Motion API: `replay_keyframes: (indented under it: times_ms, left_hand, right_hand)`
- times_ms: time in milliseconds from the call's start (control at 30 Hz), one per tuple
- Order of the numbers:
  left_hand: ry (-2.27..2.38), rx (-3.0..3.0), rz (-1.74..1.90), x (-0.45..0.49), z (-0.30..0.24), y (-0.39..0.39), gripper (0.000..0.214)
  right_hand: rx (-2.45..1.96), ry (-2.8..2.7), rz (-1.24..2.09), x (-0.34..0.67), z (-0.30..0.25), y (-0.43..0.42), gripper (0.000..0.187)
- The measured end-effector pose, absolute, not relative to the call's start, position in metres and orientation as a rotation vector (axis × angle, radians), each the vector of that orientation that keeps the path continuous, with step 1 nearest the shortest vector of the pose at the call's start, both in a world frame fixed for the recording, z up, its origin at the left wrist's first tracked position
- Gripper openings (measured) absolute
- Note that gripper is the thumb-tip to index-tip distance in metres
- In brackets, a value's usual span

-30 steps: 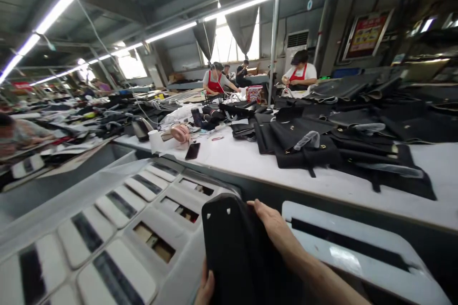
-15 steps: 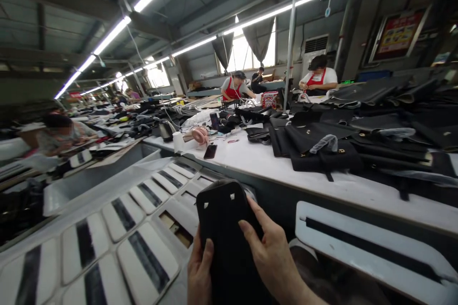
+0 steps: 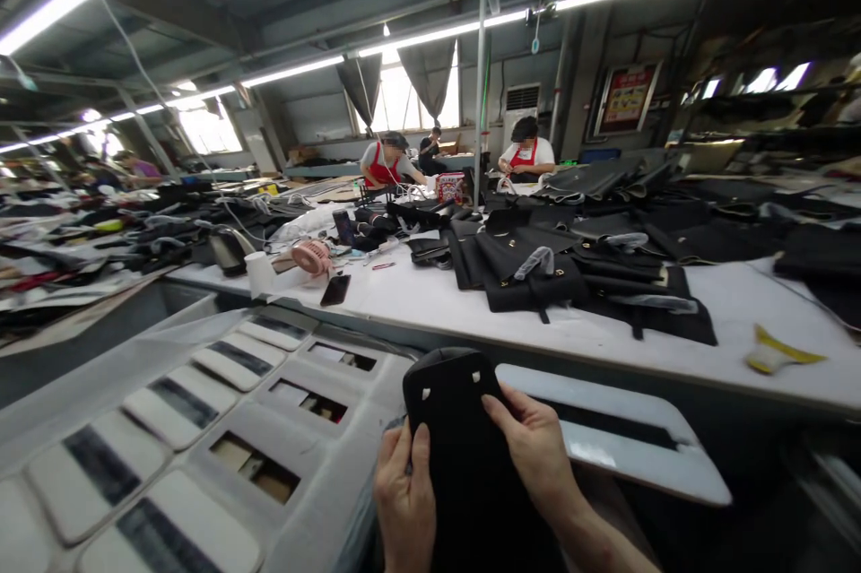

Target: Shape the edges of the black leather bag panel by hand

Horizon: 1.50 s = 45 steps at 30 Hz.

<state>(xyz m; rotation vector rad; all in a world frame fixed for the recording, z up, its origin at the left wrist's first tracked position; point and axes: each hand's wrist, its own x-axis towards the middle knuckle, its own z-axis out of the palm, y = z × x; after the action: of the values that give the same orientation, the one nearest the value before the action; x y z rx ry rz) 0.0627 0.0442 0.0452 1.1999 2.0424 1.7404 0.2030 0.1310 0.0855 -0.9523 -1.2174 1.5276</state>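
Note:
I hold a black leather-like bag piece (image 3: 457,429) with small cut-out holes near its rounded top, low in the middle of the view. My left hand (image 3: 404,501) grips its left edge, thumb laid on the front. On the right side my right hand (image 3: 534,452) clasps it, fingers curled over the face of the piece. The piece stands upright in front of me, above a white moulded surface (image 3: 377,456).
White slotted trays (image 3: 175,394) run along the left. A long white table (image 3: 437,295) carries stacked black bags (image 3: 538,273), a pink fan (image 3: 313,257), a phone (image 3: 334,290) and a paper cup (image 3: 256,273). Two people in red aprons (image 3: 383,162) work at the far end. A yellow scrap (image 3: 773,353) lies right.
My view has swung to the right. My left hand has come up higher onto the piece's left edge, and my right hand has shifted along its right side.

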Motion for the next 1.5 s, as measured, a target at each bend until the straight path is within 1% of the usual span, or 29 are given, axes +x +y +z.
replay_keyframes:
  times_ms: [167, 400, 600, 733, 800, 867, 933, 1000, 1067, 1133, 1233, 1333, 1433, 1500]
  left_hand:
    - [1.948, 1.247, 1.692, 0.067, 0.036, 0.061, 0.033]
    - [1.902, 1.265, 1.664, 0.07, 0.031, 0.073, 0.036]
    - [1.828, 1.177, 1.716, 0.067, 0.025, 0.086, 0.039]
    - [1.649, 1.091, 1.774, 0.049, 0.034, 0.113, 0.044]
    - [1.452, 1.099, 1.692, 0.041, 0.043, 0.128, 0.049]
    - [1.294, 1.104, 1.572, 0.036, 0.053, 0.138, 0.05]
    - [1.27, 1.126, 1.532, 0.035, 0.059, 0.143, 0.047]
    - [1.305, 1.186, 1.574, 0.034, 0.059, 0.145, 0.041]
    - [1.296, 1.25, 1.589, 0.032, 0.058, 0.146, 0.036]
    - [1.259, 1.264, 1.586, 0.03, 0.057, 0.145, 0.033]
    - [1.194, 1.267, 1.562, 0.025, 0.06, 0.145, 0.033]
    - [1.179, 1.339, 1.476, 0.018, 0.069, 0.146, 0.045]
    - [1.149, 1.408, 1.368, 0.011, 0.076, 0.15, 0.059]
    - [1.129, 1.452, 1.32, 0.007, 0.08, 0.154, 0.064]
  right_hand:
    - [-1.004, -1.09, 1.599, 0.21, 0.066, 0.146, 0.056]
    - [-1.029, -1.019, 1.625, 0.215, 0.056, 0.155, 0.056]
    - [-1.066, -0.966, 1.593, 0.223, 0.048, 0.163, 0.061]
    - [-1.081, -0.949, 1.571, 0.223, 0.044, 0.161, 0.061]
    - [-1.087, -0.976, 1.564, 0.223, 0.044, 0.161, 0.062]
    - [-1.098, -1.045, 1.564, 0.225, 0.047, 0.165, 0.068]
    - [-1.13, -1.203, 1.504, 0.229, 0.054, 0.175, 0.072]
    - [-1.151, -1.476, 1.307, 0.23, 0.064, 0.186, 0.068]
    - [-1.123, -1.765, 1.05, 0.227, 0.076, 0.196, 0.059]
    - [-1.071, -1.974, 0.896, 0.22, 0.085, 0.201, 0.051]
    - [-1.042, -2.051, 0.852, 0.206, 0.091, 0.2, 0.036]
    - [-1.023, -2.002, 0.835, 0.198, 0.092, 0.194, 0.018]
    - [-1.02, -2.001, 0.818, 0.197, 0.092, 0.191, 0.015]
    - [-1.029, -2.01, 0.802, 0.198, 0.093, 0.191, 0.014]
